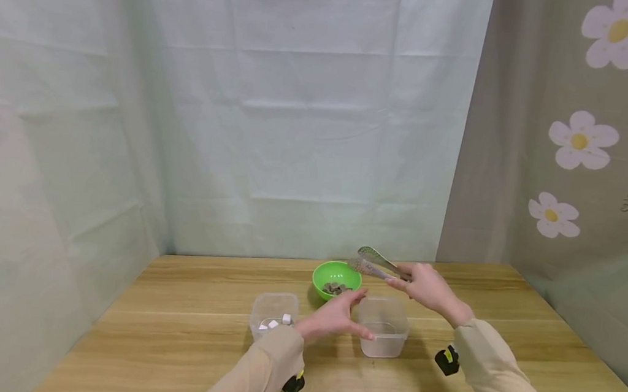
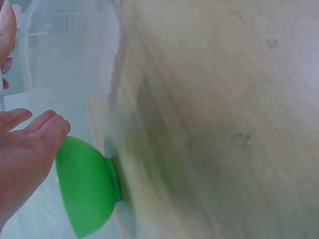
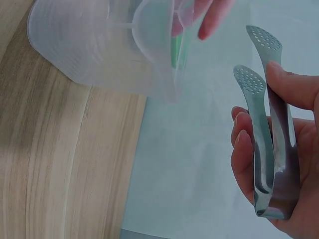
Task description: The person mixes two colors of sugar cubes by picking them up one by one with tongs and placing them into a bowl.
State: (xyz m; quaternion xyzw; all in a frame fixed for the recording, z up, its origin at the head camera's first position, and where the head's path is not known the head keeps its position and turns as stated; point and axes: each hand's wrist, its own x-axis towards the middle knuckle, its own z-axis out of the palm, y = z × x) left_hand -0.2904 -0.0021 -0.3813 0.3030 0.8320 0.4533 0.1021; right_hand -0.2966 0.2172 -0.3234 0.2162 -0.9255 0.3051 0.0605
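Metal tongs (image 3: 279, 144) with perforated tips are gripped in my right hand (image 1: 430, 288), thumb on one arm and fingers round the other. The tips are apart, with nothing between them, and point toward the green bowl (image 2: 89, 189). Small grey-brown pieces (image 1: 335, 289) lie in the bowl. My left hand (image 1: 338, 316) is spread, thumb apart from the fingers, beside a clear plastic container (image 1: 382, 347). In the head view its thumb tip overlaps that container's left wall, and its fingertips are near the bowl. No contents show in this container.
Left of my left hand stands another clear container (image 1: 275, 304) holding several white cubes (image 1: 286, 319), partly hidden by the forearm. All stand on a wood-grain table (image 1: 182, 321). Pale curtains (image 1: 319, 129) hang behind and at the sides.
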